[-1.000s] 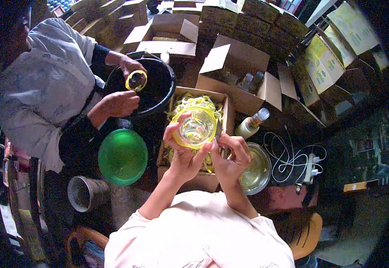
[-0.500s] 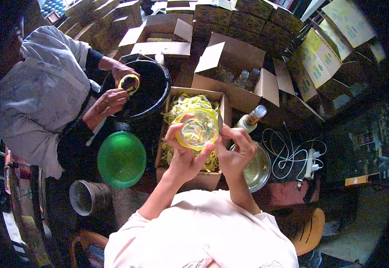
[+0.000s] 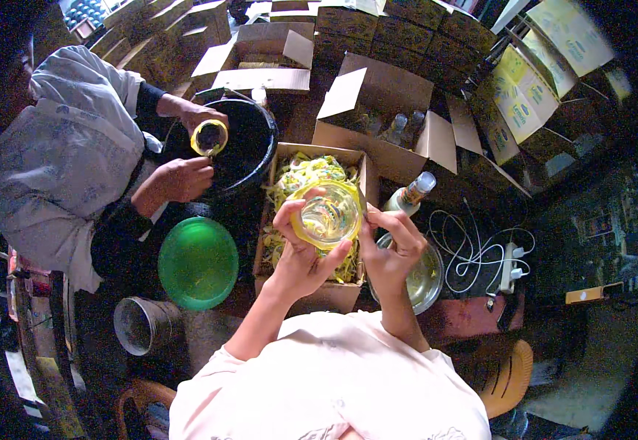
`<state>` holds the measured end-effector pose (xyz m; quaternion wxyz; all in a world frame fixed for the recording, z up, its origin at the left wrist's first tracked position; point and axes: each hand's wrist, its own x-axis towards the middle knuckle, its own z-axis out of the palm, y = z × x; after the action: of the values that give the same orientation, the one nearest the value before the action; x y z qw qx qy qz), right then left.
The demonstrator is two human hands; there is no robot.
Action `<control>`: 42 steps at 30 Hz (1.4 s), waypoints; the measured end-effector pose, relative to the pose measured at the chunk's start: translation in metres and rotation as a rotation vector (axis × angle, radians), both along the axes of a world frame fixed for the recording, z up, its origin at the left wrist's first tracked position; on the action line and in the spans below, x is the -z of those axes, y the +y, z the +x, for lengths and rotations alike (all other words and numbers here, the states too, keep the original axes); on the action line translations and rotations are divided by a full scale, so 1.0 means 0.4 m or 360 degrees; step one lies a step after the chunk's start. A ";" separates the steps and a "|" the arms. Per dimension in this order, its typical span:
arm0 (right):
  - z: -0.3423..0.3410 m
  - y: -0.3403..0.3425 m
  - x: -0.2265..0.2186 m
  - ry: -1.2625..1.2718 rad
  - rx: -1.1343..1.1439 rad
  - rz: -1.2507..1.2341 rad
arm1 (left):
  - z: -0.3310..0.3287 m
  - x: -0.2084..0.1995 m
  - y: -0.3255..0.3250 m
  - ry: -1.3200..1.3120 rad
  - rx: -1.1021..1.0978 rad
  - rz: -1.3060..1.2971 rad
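Note:
My left hand (image 3: pixel 301 257) is wrapped round a clear round cup (image 3: pixel 328 214) with a yellow rim, its fingers on the left side and thumb at the lower right. My right hand (image 3: pixel 391 246) pinches a thin grey blade (image 3: pixel 364 207) against the right side of that rim; its handle is hidden in my fingers. Both hands are above a cardboard box (image 3: pixel 345 295) filled with curly yellow-green strips (image 3: pixel 312 170). Right of the box, partly behind my right hand, sits a shallow metal bowl (image 3: pixel 430 282) with pale contents.
At left a co-worker (image 3: pixel 77 154) holds a yellow-rimmed cup (image 3: pixel 209 137) over a black tub (image 3: pixel 264 154). A green basin (image 3: pixel 198 262) and a grey bucket (image 3: pixel 143 325) stand nearby. A bottle (image 3: pixel 416 192), white cables (image 3: pixel 466 253) and an open carton (image 3: pixel 378 143) are at right.
My right hand has shifted slightly right and down along the rim with the blade. The co-worker's lower hand has moved away from their cup's side.

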<state>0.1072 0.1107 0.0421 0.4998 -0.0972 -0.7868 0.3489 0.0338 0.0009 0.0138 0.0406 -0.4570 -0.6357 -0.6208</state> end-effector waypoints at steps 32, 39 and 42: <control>0.009 -0.006 -0.015 -0.0137 -0.0117 -0.0139 | -0.023 0.001 -0.039 -0.0319 0.0367 0.0055; 0.009 0.003 -0.014 -0.0137 -0.0176 -0.0109 | -0.027 0.005 -0.044 -0.0430 0.0479 0.0107; 0.011 -0.001 -0.007 -0.0108 -0.0191 -0.0130 | -0.030 0.013 -0.047 -0.0407 0.0459 0.0058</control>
<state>0.1117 0.1102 0.0450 0.4465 -0.0820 -0.7928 0.4067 0.0220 -0.0178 0.0087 -0.1216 -0.4599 -0.5522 -0.6847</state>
